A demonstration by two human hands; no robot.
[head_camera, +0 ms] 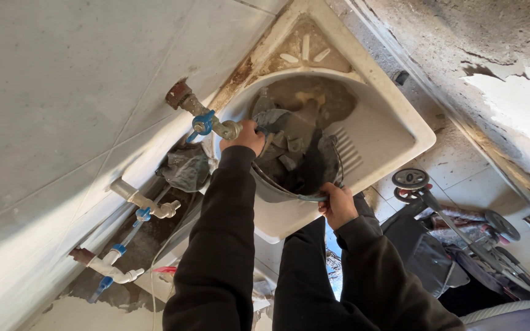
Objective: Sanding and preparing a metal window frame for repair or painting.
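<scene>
Head view, hands (245, 136) gripping bucket (295, 165) rim, sink (394, 132) edge close

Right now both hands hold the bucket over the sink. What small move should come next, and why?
Probably tip the bucket a little further toward the sink. The left hand grips its far rim by the tap, and the right hand holds the near rim at the handle. Grey rubble fills the bucket, and its mouth already leans over the basin.

Rough utility or laundry corner of a home: stained white wash sink (394, 132), wall taps with blue handles (203, 122), bare tiles, peeling plaster (510, 79), folded stroller (455, 245) parked nearby.
</scene>
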